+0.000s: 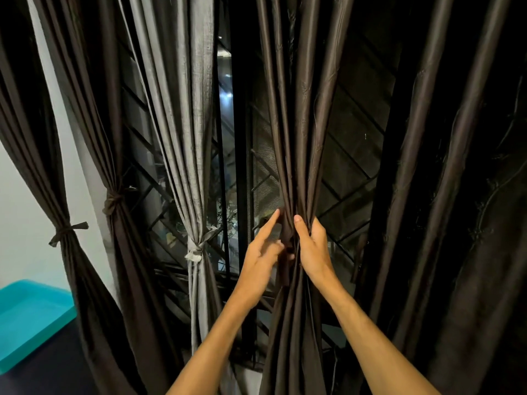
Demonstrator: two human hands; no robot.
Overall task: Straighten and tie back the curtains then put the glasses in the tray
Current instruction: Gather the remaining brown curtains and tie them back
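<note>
A dark brown curtain panel (299, 115) hangs in front of me, gathered into a bunch at mid-height. My right hand (312, 246) grips that bunch from the right, thumb up along the folds. My left hand (263, 252) is at its left side with the index finger stretched up against a dark strip of fabric (285, 252), the other fingers curled by it. To the left hang a grey curtain (185, 109) tied with a grey band (196, 250), and two brown curtains (85, 115) tied with knotted bands (112, 202). The glasses are not in view.
A turquoise tray (31, 317) sits at the lower left on a dark surface. Behind the curtains is a window with a black diagonal metal grille (353, 155). More dark curtain folds (456, 195) fill the right side. A white wall (25, 212) shows at the left.
</note>
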